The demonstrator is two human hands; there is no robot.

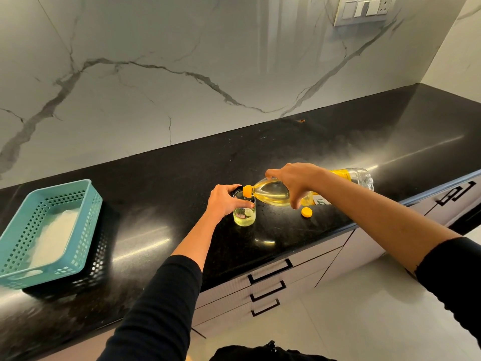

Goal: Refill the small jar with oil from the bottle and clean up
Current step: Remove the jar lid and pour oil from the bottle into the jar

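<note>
Your right hand (294, 178) is wrapped around the bottle (276, 191), which lies nearly level with its yellow neck over the mouth of the small jar (244, 213). Your left hand (225, 200) is closed around the jar's upper part, so the rim is mostly hidden. The jar stands on the black counter (156, 204), oil showing in its lower part.

The main risk is overfilling: with your left grip covering the rim, you may not see the level rise, and the bottle's flat tilt could send a surge. A neck that drifts off the opening would run oil over your fingers and onto the counter. Oily fingers could then slip on the bottle.

The yellow cap (306, 212) lies loose just right of the jar, beneath the bottle, near the counter's front edge; a dropped elbow could knock it off. The jar also sits fairly close to that edge. Open counter lies behind and to the right; the teal basket (88, 201) stands well apart on the left.
</note>
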